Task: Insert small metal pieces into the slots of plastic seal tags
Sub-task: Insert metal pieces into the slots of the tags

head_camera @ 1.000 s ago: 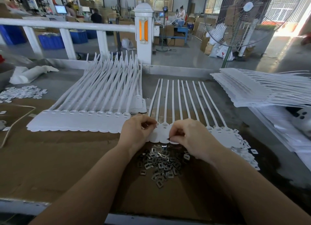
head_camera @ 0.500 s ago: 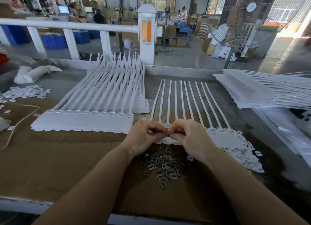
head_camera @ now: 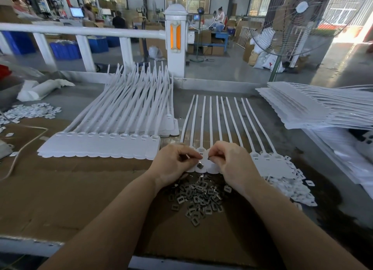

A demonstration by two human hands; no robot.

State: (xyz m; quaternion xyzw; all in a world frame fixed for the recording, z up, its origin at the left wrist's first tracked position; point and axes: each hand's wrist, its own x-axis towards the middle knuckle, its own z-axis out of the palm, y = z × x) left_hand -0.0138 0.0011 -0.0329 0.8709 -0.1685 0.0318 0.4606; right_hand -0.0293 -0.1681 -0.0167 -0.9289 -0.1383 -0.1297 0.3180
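Note:
A white strip of joined plastic seal tags (head_camera: 264, 162) lies in front of me, its long tails pointing away. Both hands hover over its flat tag ends. My left hand (head_camera: 173, 164) has curled fingers and pinches a small metal piece at its fingertips. My right hand (head_camera: 230, 162) pinches another small dark piece against the tag heads. One metal piece (head_camera: 199, 165) lies on a tag between my hands. A heap of small metal pieces (head_camera: 198, 197) sits on the cardboard just below my hands.
A stack of tag strips (head_camera: 113, 136) lies to the left, another pile of tag strips (head_camera: 314, 108) to the right. Small white plastic bits (head_camera: 290, 187) are heaped at the right, more white bits (head_camera: 30, 112) at far left. A white railing post (head_camera: 175, 41) stands behind the table.
My hands drew together over the tag heads, then parted slightly. A metal piece now lies on a tag between them. The view shifted down a little.

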